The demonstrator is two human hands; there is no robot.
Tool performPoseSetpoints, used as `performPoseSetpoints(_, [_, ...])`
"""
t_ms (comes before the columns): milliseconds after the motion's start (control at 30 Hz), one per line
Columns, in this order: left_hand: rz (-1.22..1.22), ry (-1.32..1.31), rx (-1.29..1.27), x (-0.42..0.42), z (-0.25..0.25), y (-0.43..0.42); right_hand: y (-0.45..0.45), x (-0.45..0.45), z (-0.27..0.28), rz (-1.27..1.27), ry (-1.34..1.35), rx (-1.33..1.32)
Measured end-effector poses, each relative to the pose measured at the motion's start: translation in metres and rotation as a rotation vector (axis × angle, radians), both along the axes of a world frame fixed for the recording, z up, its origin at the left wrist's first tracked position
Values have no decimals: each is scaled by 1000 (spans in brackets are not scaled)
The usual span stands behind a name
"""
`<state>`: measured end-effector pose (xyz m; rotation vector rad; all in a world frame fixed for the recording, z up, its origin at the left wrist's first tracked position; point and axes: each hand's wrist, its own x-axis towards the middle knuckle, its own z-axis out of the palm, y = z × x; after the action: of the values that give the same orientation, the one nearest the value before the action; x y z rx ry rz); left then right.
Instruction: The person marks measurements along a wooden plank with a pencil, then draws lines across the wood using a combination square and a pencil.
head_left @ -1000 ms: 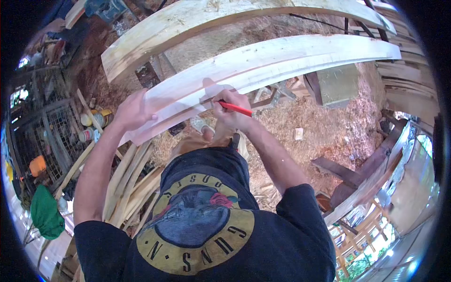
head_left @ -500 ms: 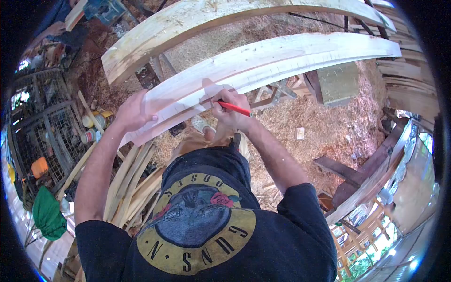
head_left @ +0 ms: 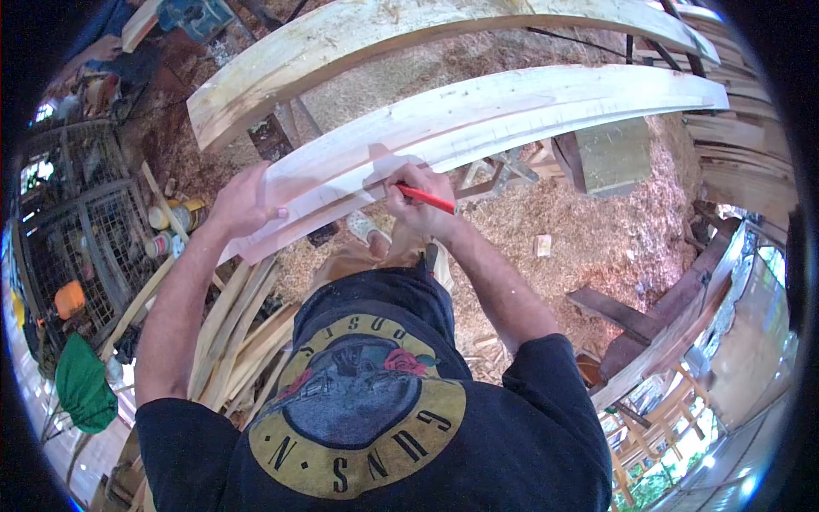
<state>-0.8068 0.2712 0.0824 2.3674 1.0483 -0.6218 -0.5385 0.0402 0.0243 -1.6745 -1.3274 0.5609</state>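
Observation:
A long pale wooden board with a curved outline stretches across the upper middle, with a lengthwise line and small tick marks along its near side. At its left end, my left hand grips the board, thumb over the face; most of the fingers are hidden. My right hand is closed around a red pencil and rests at the board's near edge. The pencil's tip is hidden by the fingers, so contact with the wood cannot be made out.
Beyond lies a second curved wooden beam. Wood shavings cover the floor, with a small wood block among them. Long wood strips lie at left, near a wire-mesh cage. A dark metal beam stands at right.
Both hands keep almost the same place on the board. The view has shifted slightly, and the pencil stays in my right hand.

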Motion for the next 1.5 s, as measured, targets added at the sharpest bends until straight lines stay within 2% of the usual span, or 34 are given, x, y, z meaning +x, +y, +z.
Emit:
performPoseSetpoints(233, [-4, 3, -1, 2, 2, 0, 0, -1, -3, -8, -32, 11])
performPoseSetpoints(333, [-9, -5, -1, -2, -2, 1, -4, -2, 8, -61, 181, -103])
performPoseSetpoints(433, [4, 3, -4, -1, 0, 1, -7, 4, 1, -78, 243, -56])
performPoseSetpoints(633, [16, 19, -13, 4, 9, -2, -4, -14, 10, -39, 136, -180])
performPoseSetpoints(933, [9, 33, -3, 3, 8, -4, 0, -20, 5, -10, 71, 1])
performPoseSetpoints(1033, [19, 71, -35, 10, 17, -4, 1, -22, 8, -30, 69, -87])
performPoseSetpoints(1500, [0, 44, -8, 2, 4, -2, 3, -23, -3, -28, 7, -9])
